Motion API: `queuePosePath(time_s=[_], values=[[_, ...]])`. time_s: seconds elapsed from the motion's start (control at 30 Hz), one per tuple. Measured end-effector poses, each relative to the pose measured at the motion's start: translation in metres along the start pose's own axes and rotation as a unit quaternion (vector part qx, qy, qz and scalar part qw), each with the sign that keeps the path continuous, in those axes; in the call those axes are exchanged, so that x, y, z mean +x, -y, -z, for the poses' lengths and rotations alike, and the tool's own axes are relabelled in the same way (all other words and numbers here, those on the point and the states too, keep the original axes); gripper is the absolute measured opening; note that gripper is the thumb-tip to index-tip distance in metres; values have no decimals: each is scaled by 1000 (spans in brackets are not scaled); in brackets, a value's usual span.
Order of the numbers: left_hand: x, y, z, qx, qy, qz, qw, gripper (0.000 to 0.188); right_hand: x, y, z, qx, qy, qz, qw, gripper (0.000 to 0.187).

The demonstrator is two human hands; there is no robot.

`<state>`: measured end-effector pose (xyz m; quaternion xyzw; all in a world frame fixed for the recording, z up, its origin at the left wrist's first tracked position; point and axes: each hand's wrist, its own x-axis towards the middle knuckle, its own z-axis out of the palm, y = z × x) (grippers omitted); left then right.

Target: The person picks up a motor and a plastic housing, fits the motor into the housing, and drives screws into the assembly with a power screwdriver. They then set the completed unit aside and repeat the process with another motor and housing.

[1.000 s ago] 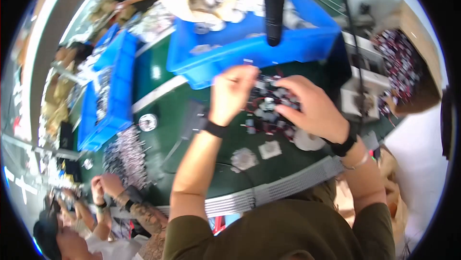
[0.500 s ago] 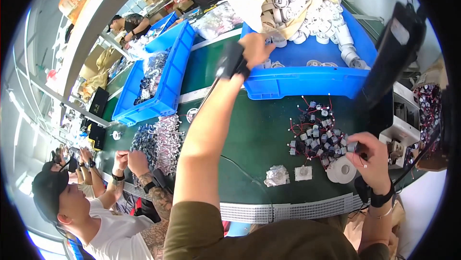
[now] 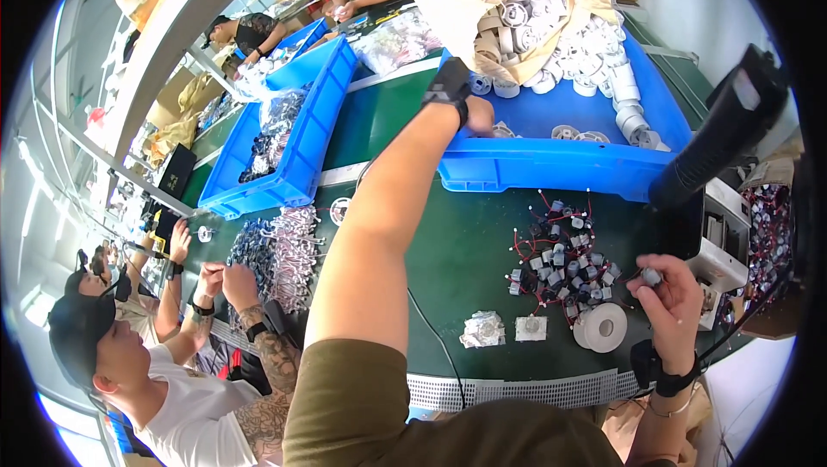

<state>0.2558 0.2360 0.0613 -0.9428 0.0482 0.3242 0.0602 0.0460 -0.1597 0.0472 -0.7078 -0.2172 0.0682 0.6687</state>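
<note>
My left arm stretches forward, and my left hand dips into a large blue bin just behind its near wall. Its fingers are hidden there, close to white round plastic fittings on the bin floor. At the right, my right hand pinches a small grey wired part between thumb and fingers, above the bench. Left of that hand lies a pile of similar grey and black parts with red wires. A white round piece with a central hole rests against the pile's near side.
Two small silvery packets lie left of the white piece. A black-handled tool stands at the right, beside a metal machine. Another blue bin and bundled wires are at left. A co-worker in white sits there.
My left hand has gone from above the bin wall down behind it. My right hand has drawn slightly right, away from the pile, with the wired part. The view has shifted a little.
</note>
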Motion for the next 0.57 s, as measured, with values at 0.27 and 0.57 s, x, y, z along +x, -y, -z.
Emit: queuePosePath(time_s=[0.27, 0.57], values=[[-61, -7, -3, -180, -456, -99, 866, 41, 3, 0, -1, -24, -48, -16, 998, 22], [-158, -142, -100, -708, -127, -348, 602, 26, 7, 0, -32, 132, -99, 15, 986, 37]])
